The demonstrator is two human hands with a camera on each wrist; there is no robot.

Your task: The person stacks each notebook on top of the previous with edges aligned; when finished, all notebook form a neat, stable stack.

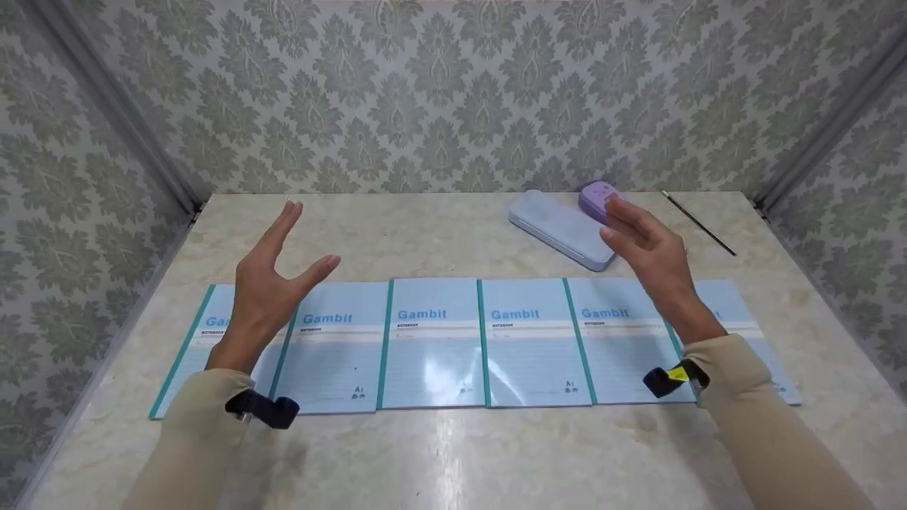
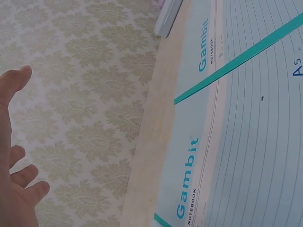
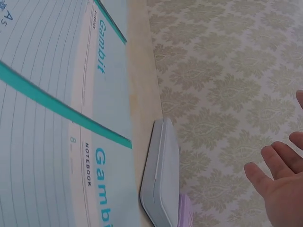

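Left hand (image 1: 266,294) and right hand (image 1: 660,258) hover, fingers extended, over opposite ends of the notebook row (image 1: 436,343)

A pale case (image 1: 556,228) is laid aslant on the marbled counter (image 1: 425,237); just behind it a small purple item (image 1: 592,201), perhaps a pouch or box, is partly hidden. Farther right, a thin dark stick (image 1: 698,221) is set diagonally. The counter is bounded by walls (image 1: 453,78) patterned with grey-green leafy motifs.

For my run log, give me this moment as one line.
left hand: hovers, empty | right hand: hovers, empty | notebooks: six in a row | pale case: beyond notebooks
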